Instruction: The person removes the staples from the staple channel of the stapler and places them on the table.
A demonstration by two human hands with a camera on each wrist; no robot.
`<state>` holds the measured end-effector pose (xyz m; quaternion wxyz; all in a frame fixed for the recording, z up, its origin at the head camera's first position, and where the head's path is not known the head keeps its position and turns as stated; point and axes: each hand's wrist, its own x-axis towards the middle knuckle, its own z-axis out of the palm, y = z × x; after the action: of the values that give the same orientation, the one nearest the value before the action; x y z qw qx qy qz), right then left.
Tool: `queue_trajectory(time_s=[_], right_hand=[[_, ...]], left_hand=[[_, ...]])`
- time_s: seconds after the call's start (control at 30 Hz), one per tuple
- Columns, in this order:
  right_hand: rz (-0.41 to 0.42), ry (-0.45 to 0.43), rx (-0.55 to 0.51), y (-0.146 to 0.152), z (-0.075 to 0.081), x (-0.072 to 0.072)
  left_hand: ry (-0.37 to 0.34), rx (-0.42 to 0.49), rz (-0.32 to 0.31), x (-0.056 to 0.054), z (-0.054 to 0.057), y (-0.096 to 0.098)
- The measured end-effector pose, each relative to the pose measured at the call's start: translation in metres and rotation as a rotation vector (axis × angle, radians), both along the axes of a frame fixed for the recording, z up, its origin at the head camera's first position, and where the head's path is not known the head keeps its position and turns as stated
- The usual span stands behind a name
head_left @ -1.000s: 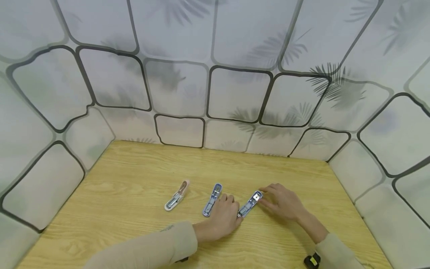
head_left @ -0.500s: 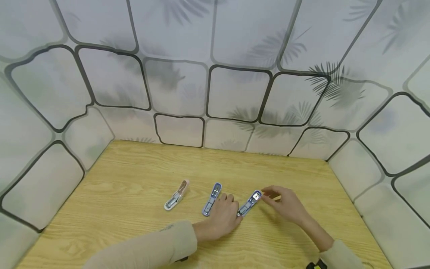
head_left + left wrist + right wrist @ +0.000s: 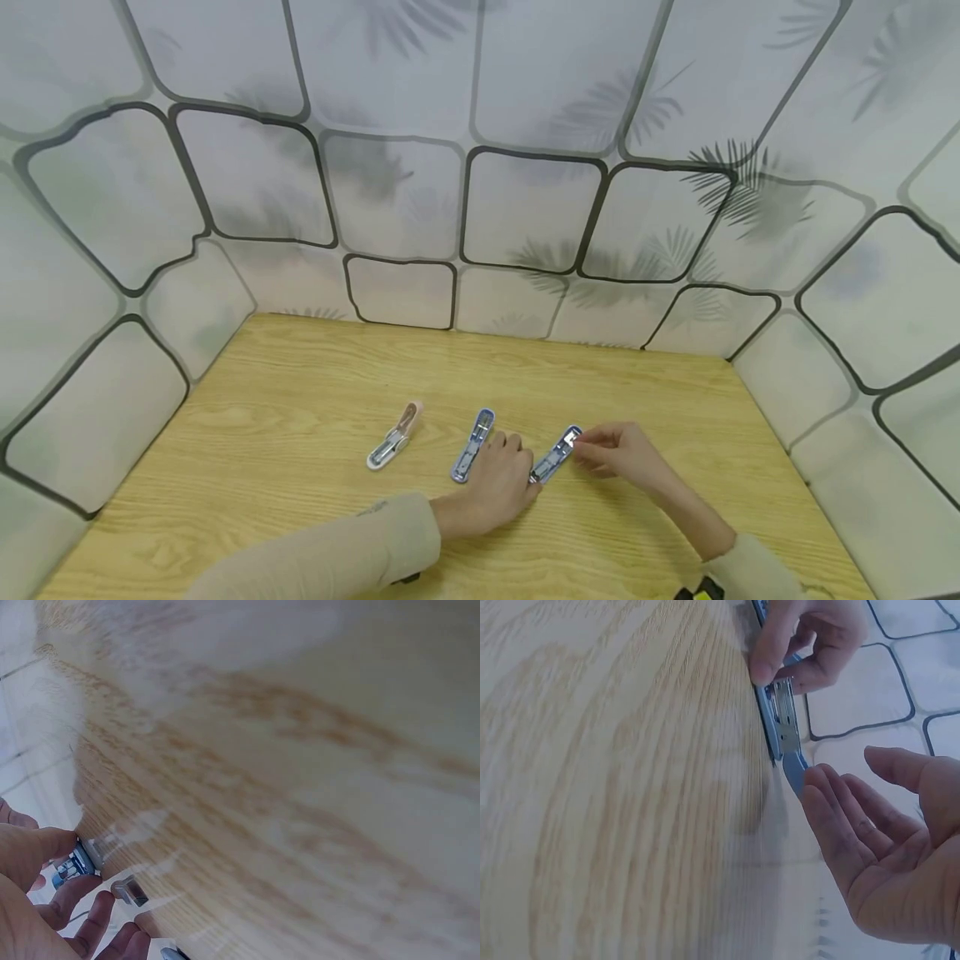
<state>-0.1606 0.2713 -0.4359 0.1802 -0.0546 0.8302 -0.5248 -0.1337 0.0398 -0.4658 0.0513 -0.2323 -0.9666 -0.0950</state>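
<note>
A blue stapler point(image 3: 556, 456), swung wide so its metal inside shows, lies slanted on the table. My left hand point(image 3: 501, 487) holds its near end, thumb and index finger pinching it in the left wrist view. At its far end, fingertips of my right hand point(image 3: 628, 454) touch the raised blue arm; in the right wrist view the fingers are fairly straight and the thumb stands apart. The metal magazine point(image 3: 786, 716) shows between both hands. Another unfolded blue stapler point(image 3: 469, 454) lies just left of my left hand, whose knuckles hide some of its edge.
Further left lies an unfolded pink and white stapler point(image 3: 394, 437). The wood-grain table point(image 3: 300, 392) is bounded at the back and sides by patterned white panels point(image 3: 517, 208). A black and yellow object point(image 3: 701, 590) sits by the right sleeve.
My right hand drew slightly back from the stapler's far end, then returned with its fingertips against it. The left hand and the other staplers stay in place.
</note>
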Motion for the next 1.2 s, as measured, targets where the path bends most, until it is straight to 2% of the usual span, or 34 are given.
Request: queue_trajectory(time_s=[0.2, 0.43, 0.93, 1.2], right_hand=[[0.014, -0.074, -0.049, -0.008, -0.004, 0.001], [0.062, -0.110, -0.081, -0.019, -0.007, 0.000], [0.058, -0.142, -0.035, -0.031, -0.017, -0.003], [0.050, -0.120, 0.020, -0.038, -0.018, -0.002]], left_hand=[[-0.018, 0.005, 0.002, 0.000, 0.001, 0.000], [-0.031, -0.001, 0.000, 0.001, 0.002, 0.000], [-0.005, -0.024, 0.008, 0.002, 0.002, 0.001], [0.014, -0.024, 0.014, 0.002, 0.000, 0.001]])
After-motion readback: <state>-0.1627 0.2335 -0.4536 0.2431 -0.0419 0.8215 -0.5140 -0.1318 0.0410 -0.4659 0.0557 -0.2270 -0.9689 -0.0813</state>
